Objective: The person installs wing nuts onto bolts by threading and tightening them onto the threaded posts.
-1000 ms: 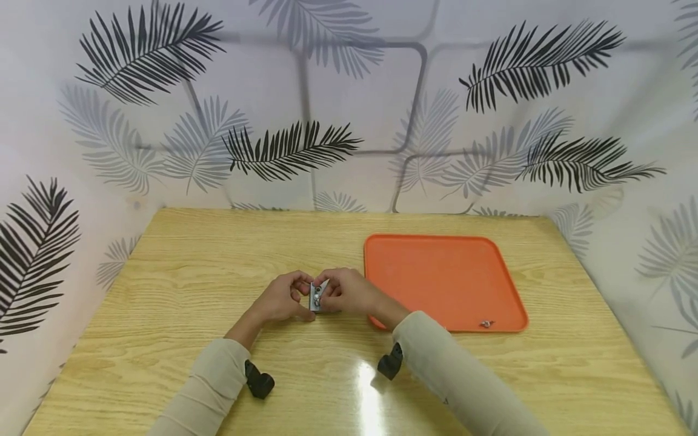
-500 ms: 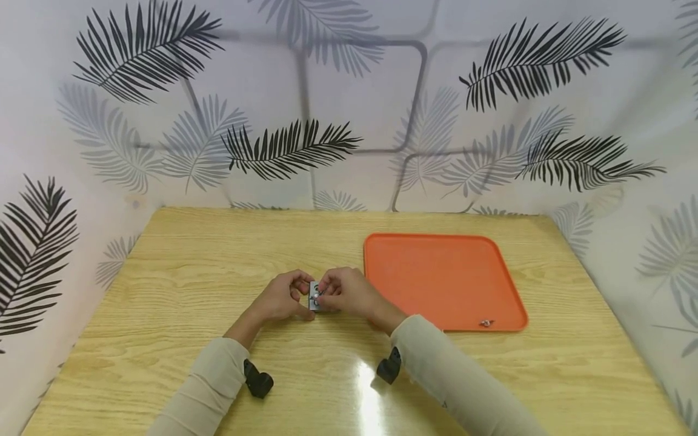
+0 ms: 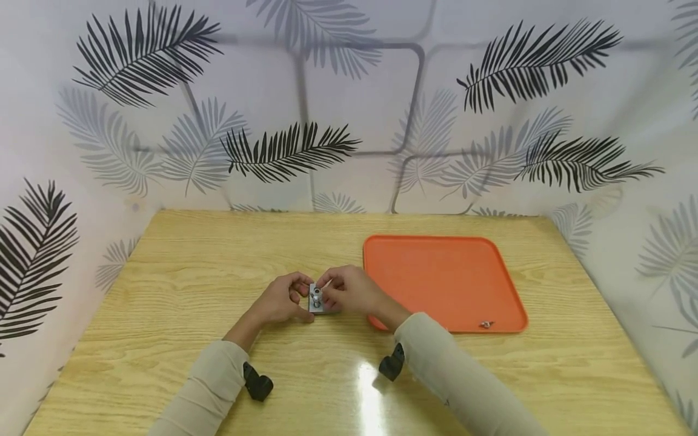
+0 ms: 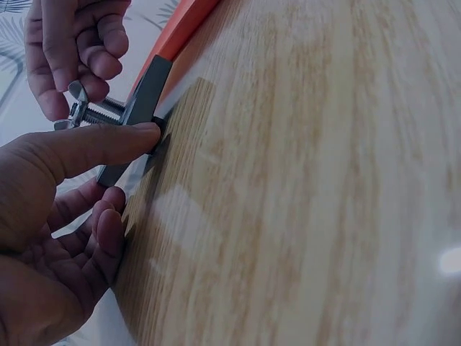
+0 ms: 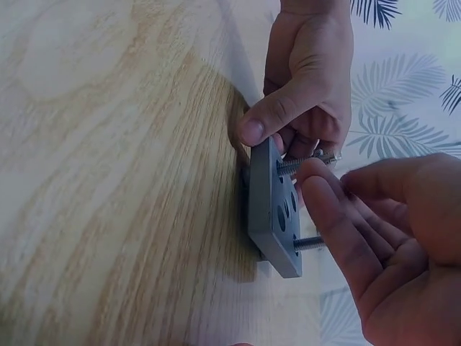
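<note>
Thumb and fingers of my left hand [image 3: 280,298] grip a small grey metal plate [image 5: 263,194] by its edges, just over the table. Several holes show in its face, and two threaded bolts [image 5: 308,244] stick out from it. One bolt carries a wing nut [image 4: 78,91] near its free end. My right hand [image 3: 357,290] is beside that wing nut, thumb and index finger spread apart. Its fingertips are right at the nut's wings in the left wrist view; whether they touch cannot be told. In the right wrist view those fingers partly hide the nut.
An orange tray [image 3: 436,272] lies to the right on the wooden table [image 3: 218,242]. A small metal piece, perhaps another wing nut [image 3: 486,324], sits near its front edge. A leaf-patterned curtain [image 3: 349,109] hangs behind the table.
Half a second ago my right fingers were closed on the wing nut; now they stand spread beside it, leaving it more visible. My left hand and the plate have hardly moved.
</note>
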A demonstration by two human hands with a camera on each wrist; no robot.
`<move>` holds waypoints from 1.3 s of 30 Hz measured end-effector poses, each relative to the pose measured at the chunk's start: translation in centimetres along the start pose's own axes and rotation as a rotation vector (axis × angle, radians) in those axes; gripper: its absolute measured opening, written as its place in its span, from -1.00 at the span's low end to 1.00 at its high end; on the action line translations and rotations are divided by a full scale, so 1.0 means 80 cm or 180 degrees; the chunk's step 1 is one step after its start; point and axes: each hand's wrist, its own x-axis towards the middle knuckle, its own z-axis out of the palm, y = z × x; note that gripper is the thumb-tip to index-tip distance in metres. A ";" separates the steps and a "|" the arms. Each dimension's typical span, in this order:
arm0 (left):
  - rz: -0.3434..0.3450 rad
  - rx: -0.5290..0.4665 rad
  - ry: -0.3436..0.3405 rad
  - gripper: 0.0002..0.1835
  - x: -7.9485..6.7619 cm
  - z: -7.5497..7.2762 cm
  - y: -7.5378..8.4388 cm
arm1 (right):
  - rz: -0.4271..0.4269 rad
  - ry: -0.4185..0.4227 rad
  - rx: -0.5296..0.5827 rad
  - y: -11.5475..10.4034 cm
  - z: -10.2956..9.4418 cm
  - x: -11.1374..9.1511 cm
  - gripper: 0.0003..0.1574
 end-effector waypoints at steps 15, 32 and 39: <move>0.0043 -0.0034 -0.0053 -0.32 0.001 0.000 -0.002 | -0.0178 -0.0108 -0.0413 0.002 0.008 0.003 -0.80; -0.0029 -0.0048 -0.0108 -0.34 0.001 -0.003 0.000 | -0.0042 0.0022 -0.0413 -0.001 0.002 -0.001 -0.79; -0.0019 -0.0068 -0.0097 -0.34 0.001 -0.003 0.000 | -0.0035 -0.0014 -0.0384 -0.002 0.001 0.000 -0.81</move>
